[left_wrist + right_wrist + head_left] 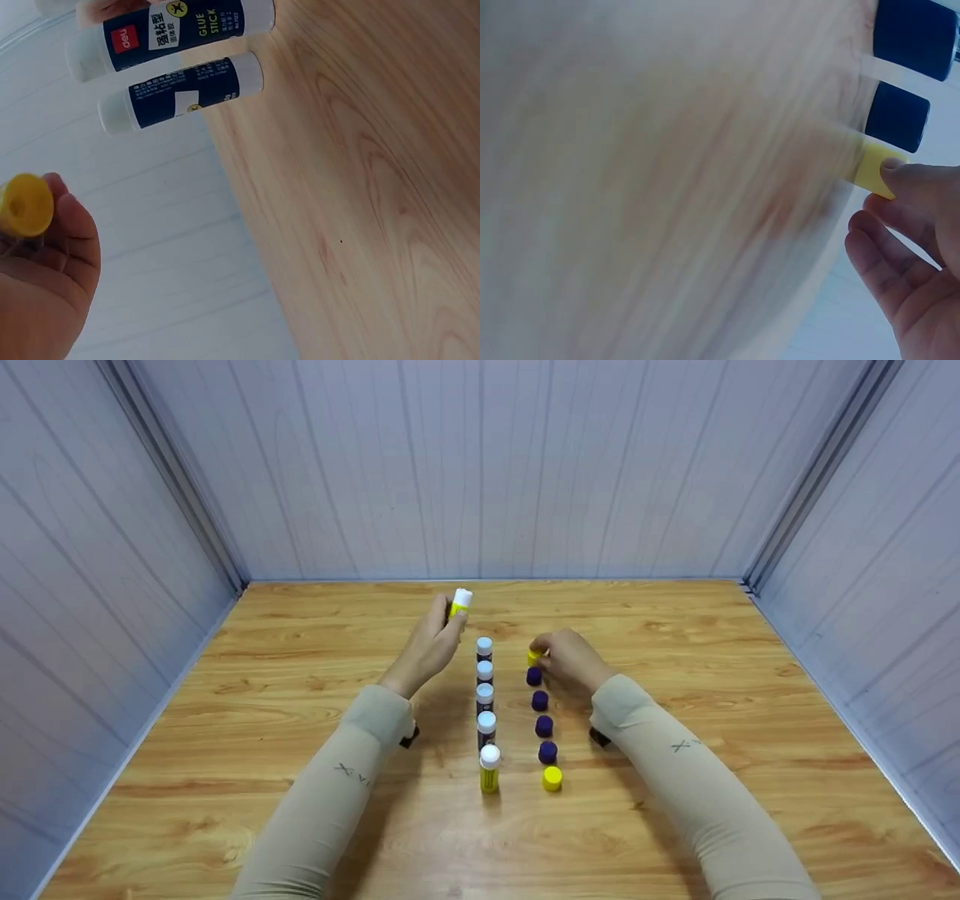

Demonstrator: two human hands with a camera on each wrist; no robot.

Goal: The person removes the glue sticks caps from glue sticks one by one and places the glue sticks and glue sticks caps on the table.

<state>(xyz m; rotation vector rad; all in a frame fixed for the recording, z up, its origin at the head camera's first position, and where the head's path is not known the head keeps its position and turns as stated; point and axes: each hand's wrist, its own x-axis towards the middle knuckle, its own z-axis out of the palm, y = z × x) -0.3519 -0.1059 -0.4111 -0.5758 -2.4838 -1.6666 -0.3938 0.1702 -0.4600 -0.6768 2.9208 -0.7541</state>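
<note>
My left hand (431, 649) holds a yellow glue stick (459, 604) with a white top, raised above the table beyond a row of glue sticks. Its round yellow end (30, 206) faces the camera in the left wrist view. The right hand (571, 658) pinches a yellow cap (875, 169) between thumb and finger, at the far end of a row of caps. Closest to that cap is a dark blue cap (898, 116). The nearest stick to the left hand is an upright dark blue glue stick (484, 649) with a white top.
Several dark blue glue sticks (486, 727) stand in line, with a yellow glue stick (490, 772) at the near end. Alongside runs the row of dark blue caps (544, 726), ending in a yellow cap (553, 778). Pale panel walls (480, 472) enclose the wooden table (300, 660).
</note>
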